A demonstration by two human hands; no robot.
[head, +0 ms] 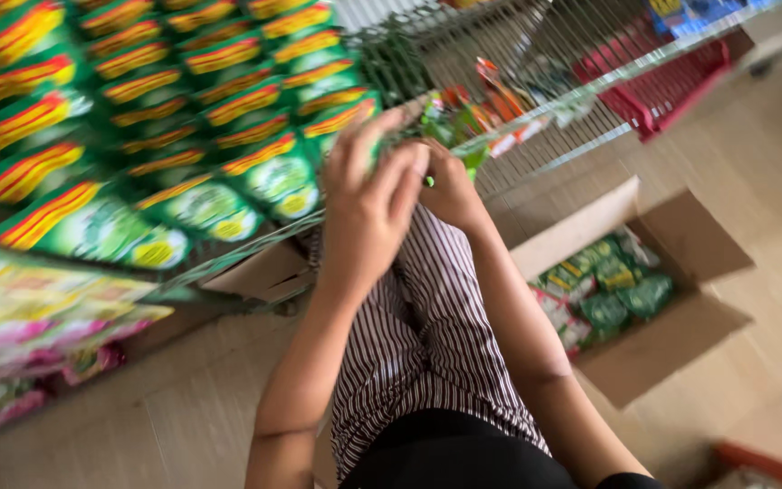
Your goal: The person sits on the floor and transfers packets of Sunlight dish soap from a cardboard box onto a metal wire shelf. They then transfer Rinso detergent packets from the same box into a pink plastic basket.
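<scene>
Starting nearest, striped trousers [427,335] are being worn over the knees. To the right, an open cardboard box [653,299] of green packets is lying on the floor. Farther off, a green packet [445,127] at the wire shelf [536,118] is being gripped by the left hand [368,204] and right hand [450,186], fingers closed, beside rows of green sachets [183,136] at left.
</scene>
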